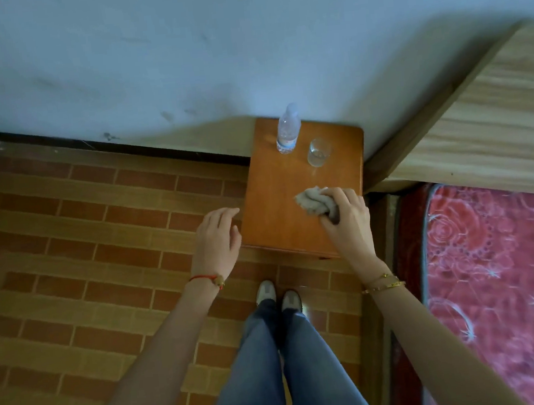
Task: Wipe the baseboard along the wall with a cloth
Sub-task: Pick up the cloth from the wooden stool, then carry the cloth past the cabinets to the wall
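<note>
From the head camera, the right hand (347, 219) is closed around a bunched grey cloth (316, 204), its fingers curled over the wad, which rests on the top of a small wooden nightstand (278, 201). Part of the cloth spills out past the fingertips toward the left hand. Beyond the right hand, nearer the wall (180, 63), stand a clear glass (319, 151) and, just beside it, an upright plastic water bottle (288, 130), both apart from the cloth.

The left hand (218, 239) is empty, palm down, fingers loosely spread, its fingertips at the nightstand's left edge; whether they touch it cannot be told. Ahead of this hand and off to its left, the dark baseboard (116, 145) runs along the foot of the wall above the brick-patterned floor (83, 236), well apart from both hands and the cloth.

To the right of the right hand lies a red floral mattress (493, 262) below a pale wooden headboard (495, 115).
</note>
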Available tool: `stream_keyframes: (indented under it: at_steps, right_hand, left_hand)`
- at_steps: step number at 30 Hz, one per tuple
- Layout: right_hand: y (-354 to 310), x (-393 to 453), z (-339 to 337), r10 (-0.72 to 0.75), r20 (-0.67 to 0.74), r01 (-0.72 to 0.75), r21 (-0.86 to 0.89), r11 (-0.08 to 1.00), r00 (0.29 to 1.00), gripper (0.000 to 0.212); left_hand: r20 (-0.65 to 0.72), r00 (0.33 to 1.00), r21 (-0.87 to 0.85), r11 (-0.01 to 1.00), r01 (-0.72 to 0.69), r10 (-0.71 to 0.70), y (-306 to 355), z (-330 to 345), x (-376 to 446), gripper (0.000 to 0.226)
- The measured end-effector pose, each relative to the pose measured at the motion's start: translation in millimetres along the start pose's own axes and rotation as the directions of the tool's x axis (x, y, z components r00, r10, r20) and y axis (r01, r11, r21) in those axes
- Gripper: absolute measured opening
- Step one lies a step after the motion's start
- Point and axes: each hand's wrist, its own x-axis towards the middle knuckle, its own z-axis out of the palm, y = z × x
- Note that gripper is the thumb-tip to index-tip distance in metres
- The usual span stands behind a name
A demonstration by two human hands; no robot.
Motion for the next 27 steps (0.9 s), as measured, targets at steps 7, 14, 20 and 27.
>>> stream_keyframes:
  at_steps: [7, 14, 20, 27]
  right_hand:
    - [-45.7, -42.6, -50.8, -0.139, -0.013, 0.139, 0.03, 0.99, 0.99, 0.038]
    - [-88.2, -76.5, -50.5, -0.267, 0.037, 0.262, 0.091, 0.961, 0.963, 0.037]
    - [-140.7, -93.4, -30.0, -0.412, 0.137, 0.389, 0.17, 0.906, 0.901, 0.036]
    - [-233.7, -126.5, 26.1, -0.556, 0.238, 0.503, 0.25, 0.827, 0.796, 0.033]
  left_hand:
    - [-0.129, 0.991, -0.06, 0.998, 0.037, -0.045, 22.8, -73.7, -80.6, 0.031]
    - [-0.229, 0.958, -0.076, 0.984, 0.16, -0.174, 16.8, -101.7, -160.4, 0.03]
    - [-0.331, 0.874, -0.141, 0.934, 0.328, -0.357, 0.9, -129.1, -218.2, 0.03]
    - [-0.431, 0.735, -0.218, 0.851, 0.477, -0.523, -50.8, -169.9, -300.4, 0.03]
